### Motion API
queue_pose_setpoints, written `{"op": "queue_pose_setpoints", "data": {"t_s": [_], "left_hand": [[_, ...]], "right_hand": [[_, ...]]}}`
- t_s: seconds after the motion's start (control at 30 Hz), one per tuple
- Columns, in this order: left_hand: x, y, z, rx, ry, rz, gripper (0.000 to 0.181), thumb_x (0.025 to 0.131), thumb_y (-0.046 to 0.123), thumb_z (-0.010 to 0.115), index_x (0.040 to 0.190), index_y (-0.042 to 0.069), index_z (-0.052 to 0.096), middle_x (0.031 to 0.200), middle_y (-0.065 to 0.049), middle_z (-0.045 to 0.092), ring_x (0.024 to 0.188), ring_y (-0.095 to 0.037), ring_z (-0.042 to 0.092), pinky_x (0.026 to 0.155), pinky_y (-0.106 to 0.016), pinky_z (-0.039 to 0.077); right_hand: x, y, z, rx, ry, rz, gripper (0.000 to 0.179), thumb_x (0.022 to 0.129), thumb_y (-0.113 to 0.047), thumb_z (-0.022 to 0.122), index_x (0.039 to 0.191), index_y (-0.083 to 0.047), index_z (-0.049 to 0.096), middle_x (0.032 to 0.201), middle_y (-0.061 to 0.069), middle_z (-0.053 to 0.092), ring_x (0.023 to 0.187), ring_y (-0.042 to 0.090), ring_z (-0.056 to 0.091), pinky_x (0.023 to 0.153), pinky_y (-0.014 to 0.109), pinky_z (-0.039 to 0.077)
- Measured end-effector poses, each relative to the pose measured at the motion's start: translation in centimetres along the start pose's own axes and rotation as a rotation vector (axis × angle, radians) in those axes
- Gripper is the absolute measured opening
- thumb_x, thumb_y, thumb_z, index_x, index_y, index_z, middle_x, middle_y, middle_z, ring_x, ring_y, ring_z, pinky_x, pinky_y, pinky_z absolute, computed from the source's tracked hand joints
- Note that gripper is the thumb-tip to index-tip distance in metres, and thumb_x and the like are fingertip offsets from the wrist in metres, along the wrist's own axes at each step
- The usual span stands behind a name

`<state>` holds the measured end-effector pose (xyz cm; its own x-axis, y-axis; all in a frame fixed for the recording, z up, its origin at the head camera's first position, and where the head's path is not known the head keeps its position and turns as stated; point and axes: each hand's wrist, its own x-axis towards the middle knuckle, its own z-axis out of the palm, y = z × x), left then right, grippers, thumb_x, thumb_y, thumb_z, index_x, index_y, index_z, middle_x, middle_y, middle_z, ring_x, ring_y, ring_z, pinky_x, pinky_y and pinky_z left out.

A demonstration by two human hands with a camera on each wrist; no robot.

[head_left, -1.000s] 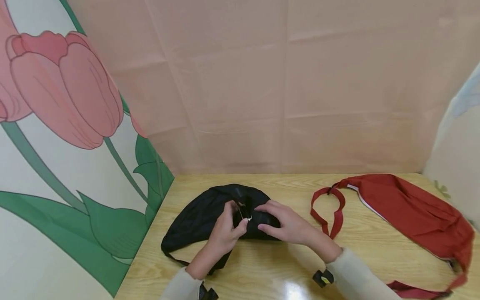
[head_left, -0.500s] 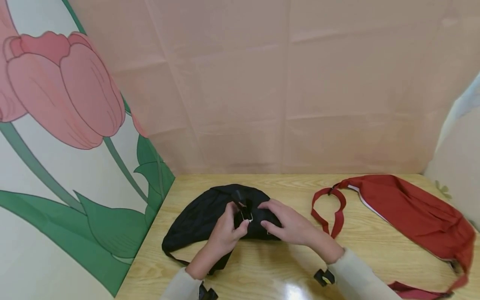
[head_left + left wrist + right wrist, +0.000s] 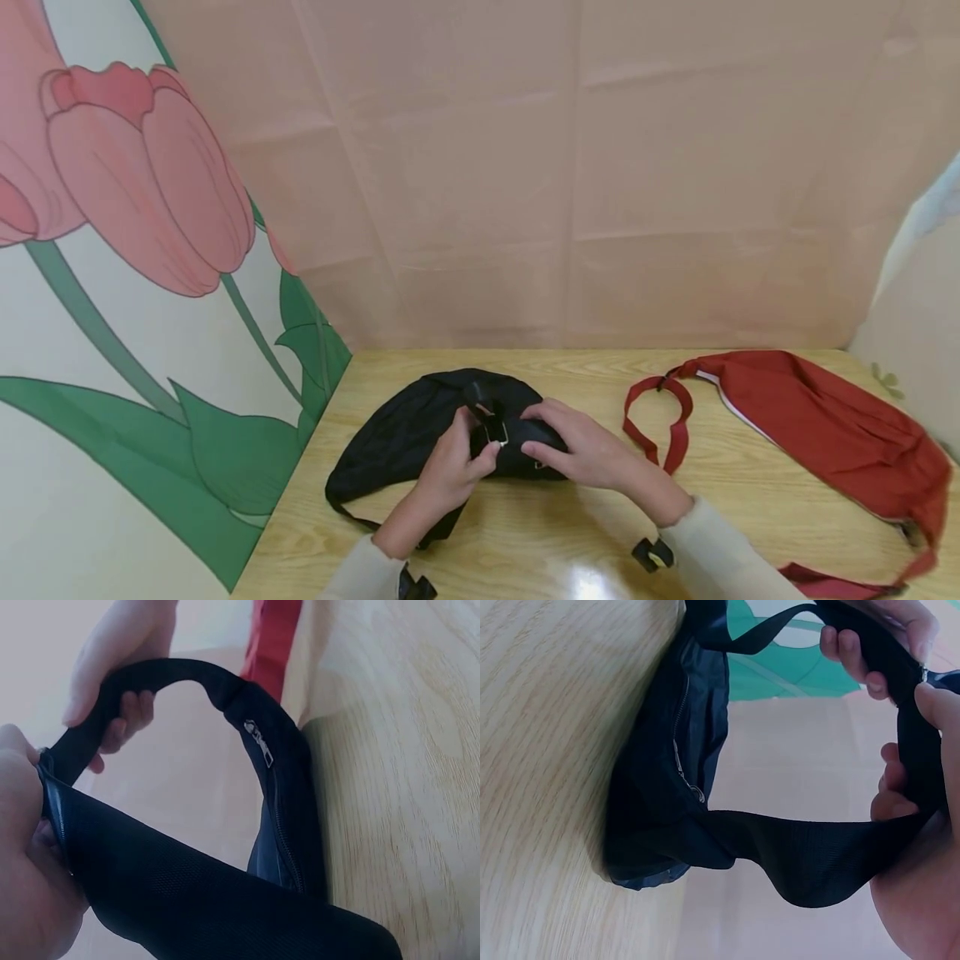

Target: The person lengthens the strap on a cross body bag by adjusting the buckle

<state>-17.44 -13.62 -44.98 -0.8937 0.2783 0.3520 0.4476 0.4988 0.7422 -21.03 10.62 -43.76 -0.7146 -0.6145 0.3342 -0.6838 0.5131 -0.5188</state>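
A black waist bag (image 3: 397,429) lies on the table in the head view, its strap raised above it. My left hand (image 3: 448,467) pinches that strap by a pale metal buckle (image 3: 498,435), the thumb at the buckle's near edge. To the right, my right hand (image 3: 581,446) has its fingers curled round the same strap, as the left wrist view also shows. Both wrist views show the strap (image 3: 810,862) looping up from the bag to the two hands, which are close together. A zipper pull (image 3: 259,742) hangs on the bag's zipper.
A red waist bag (image 3: 810,417) lies at the right of the wooden table (image 3: 540,550), its red strap (image 3: 678,433) looped toward the middle. A plain pinkish backdrop (image 3: 465,208) stands behind the table. A tulip-printed panel (image 3: 150,192) borders the left side.
My right hand has shifted slightly right, away from the left. The buckle shows a little more between the hands. The bags have stayed in place.
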Motion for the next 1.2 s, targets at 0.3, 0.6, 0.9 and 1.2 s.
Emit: {"op": "queue_pose_setpoints", "data": {"t_s": [0.3, 0.6, 0.9, 1.2], "left_hand": [[-0.1, 0.4, -0.2, -0.033, 0.027, -0.009, 0.051, 0.094, 0.017, 0.061, 0.137, 0.000, 0.041, 0.133, -0.018, 0.058, 0.113, -0.026, 0.057, 0.100, -0.052, 0.045], [-0.3, 0.1, -0.4, -0.032, 0.069, 0.056, 0.048, 0.095, 0.017, 0.061, 0.135, -0.002, 0.042, 0.125, -0.016, 0.060, 0.105, -0.024, 0.057, 0.092, -0.043, 0.048], [-0.3, -0.4, -0.7, -0.067, 0.094, 0.088, 0.045, 0.096, 0.018, 0.059, 0.134, -0.002, 0.044, 0.119, -0.014, 0.061, 0.096, -0.020, 0.058, 0.082, -0.034, 0.049], [-0.5, -0.3, -1.1, -0.069, 0.111, 0.117, 0.047, 0.095, 0.015, 0.058, 0.134, -0.006, 0.043, 0.118, -0.017, 0.060, 0.095, -0.021, 0.057, 0.080, -0.033, 0.049]], "right_hand": [[-0.3, 0.2, -0.2, 0.008, -0.007, -0.004, 0.041, 0.101, -0.048, 0.058, 0.129, -0.018, 0.060, 0.118, -0.004, 0.062, 0.097, 0.008, 0.058, 0.088, 0.037, 0.053], [-0.5, 0.4, -0.7, 0.030, -0.020, 0.007, 0.043, 0.101, -0.047, 0.057, 0.131, -0.016, 0.060, 0.123, 0.000, 0.063, 0.110, 0.017, 0.062, 0.096, 0.045, 0.052], [-0.8, 0.7, -0.8, 0.025, 0.002, -0.006, 0.038, 0.102, -0.043, 0.060, 0.130, -0.019, 0.060, 0.121, -0.005, 0.062, 0.108, 0.014, 0.061, 0.093, 0.042, 0.053], [-1.0, 0.9, -1.0, 0.029, 0.011, -0.017, 0.036, 0.101, -0.042, 0.061, 0.129, -0.020, 0.060, 0.120, -0.007, 0.061, 0.108, 0.014, 0.061, 0.093, 0.042, 0.053]]}}
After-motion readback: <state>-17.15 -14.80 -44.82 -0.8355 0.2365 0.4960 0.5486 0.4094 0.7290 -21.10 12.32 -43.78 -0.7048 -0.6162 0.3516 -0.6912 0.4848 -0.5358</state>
